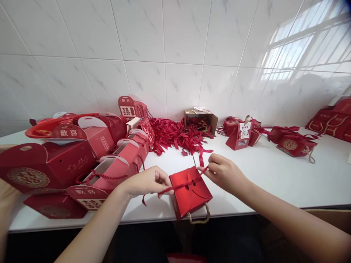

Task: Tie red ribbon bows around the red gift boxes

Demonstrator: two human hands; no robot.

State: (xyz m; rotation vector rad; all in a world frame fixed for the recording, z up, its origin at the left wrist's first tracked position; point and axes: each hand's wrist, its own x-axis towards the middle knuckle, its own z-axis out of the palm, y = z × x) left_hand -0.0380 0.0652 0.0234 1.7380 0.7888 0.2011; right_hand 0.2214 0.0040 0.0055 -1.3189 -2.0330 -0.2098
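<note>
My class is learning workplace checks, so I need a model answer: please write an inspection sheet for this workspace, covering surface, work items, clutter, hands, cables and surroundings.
Surface: flat white table, with a visible seam.
Work items: glossy red box with a beige rope handle, near the front edge; narrow red ribbon stretched across it.
Clutter: loose heap of red ribbons; open brown cardboard box with ribbons inside; printed red cartons crowded at left; more red boxes at right.
Hands: left hand and right hand each pinch the narrow red ribbon.
Cables: nothing seen.
Surroundings: white, grey-veined tiled wall, reflecting a window; another person's arm at left.
</note>
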